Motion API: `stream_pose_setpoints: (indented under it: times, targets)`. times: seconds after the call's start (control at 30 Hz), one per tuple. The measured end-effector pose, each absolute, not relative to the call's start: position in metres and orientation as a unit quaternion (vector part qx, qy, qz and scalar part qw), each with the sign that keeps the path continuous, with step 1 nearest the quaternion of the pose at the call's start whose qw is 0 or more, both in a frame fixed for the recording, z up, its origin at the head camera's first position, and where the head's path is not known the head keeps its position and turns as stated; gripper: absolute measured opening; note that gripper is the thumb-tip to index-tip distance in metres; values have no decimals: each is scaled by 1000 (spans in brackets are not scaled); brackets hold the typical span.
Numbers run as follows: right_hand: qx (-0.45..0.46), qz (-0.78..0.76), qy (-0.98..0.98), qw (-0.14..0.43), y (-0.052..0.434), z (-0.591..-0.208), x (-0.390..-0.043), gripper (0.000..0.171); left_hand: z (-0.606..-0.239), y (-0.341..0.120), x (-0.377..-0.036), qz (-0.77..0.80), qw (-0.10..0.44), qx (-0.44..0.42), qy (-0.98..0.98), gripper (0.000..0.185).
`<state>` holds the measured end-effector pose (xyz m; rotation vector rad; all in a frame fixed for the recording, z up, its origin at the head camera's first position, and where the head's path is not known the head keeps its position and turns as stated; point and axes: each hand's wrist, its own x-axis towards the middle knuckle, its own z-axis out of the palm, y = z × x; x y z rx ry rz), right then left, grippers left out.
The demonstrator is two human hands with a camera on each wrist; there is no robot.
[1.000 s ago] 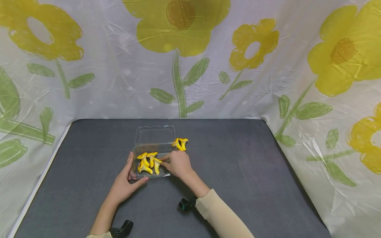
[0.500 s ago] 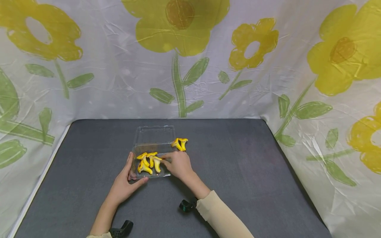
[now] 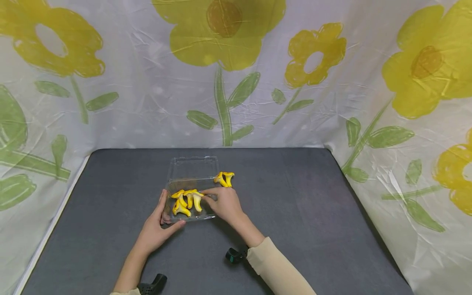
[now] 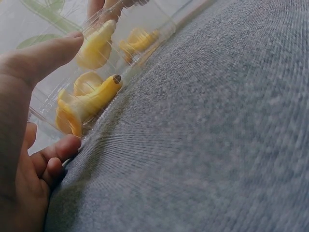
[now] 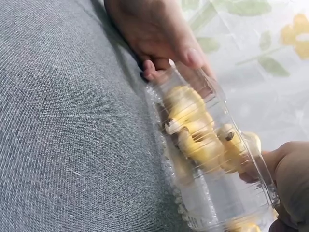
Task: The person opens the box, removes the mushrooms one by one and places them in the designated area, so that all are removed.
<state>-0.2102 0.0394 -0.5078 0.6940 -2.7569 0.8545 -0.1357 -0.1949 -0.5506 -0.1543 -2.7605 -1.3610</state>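
Note:
A clear plastic clamshell container lies with its lid hinged back, several yellow chanterelle mushrooms inside. My left hand grips its near left corner, thumb along the front wall and fingers at the left side. Reaching in over the right wall, my right hand pinches the cap of one chanterelle between thumb and forefinger. That mushroom's stem points toward the front, beside the others. In the right wrist view, the container wall stands between camera and mushrooms, and the right fingertips show at the cap.
Two more chanterelles lie on the dark grey table just right of the lid hinge. The open lid lies toward the back. A white curtain printed with yellow flowers borders the table's back and sides.
My right hand has shifted the pinched chanterelle slightly away from the front wall, up beside the other mushrooms. The left hand and container stay in place.

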Motion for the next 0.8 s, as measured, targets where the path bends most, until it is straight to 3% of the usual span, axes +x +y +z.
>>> stream_pose_setpoints:
  times: [0.8]
  targets:
    - [177, 406, -891, 100, 72, -505, -224, 16, -551, -193, -137, -424, 34, -41, -904, 112]
